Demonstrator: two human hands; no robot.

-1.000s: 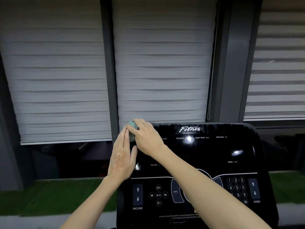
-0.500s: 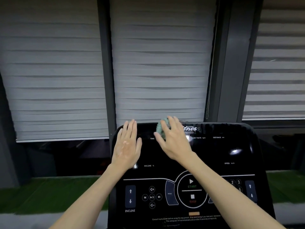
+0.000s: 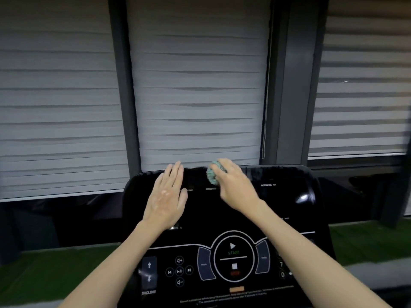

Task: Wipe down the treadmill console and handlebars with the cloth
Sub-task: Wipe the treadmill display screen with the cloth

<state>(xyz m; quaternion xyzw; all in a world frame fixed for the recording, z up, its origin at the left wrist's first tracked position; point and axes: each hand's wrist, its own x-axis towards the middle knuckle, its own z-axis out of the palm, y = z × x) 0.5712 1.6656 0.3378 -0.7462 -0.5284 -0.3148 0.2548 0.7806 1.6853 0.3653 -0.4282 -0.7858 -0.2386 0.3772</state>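
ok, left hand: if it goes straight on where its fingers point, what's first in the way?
Nothing on the console: the left hand would run off its top edge, then likely meet the window blind behind, depth unclear.

left hand [image 3: 165,201] flat, right hand [image 3: 233,185] curled

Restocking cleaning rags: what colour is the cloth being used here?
The cloth is teal-green, bunched under the right hand; only the head view shows it.
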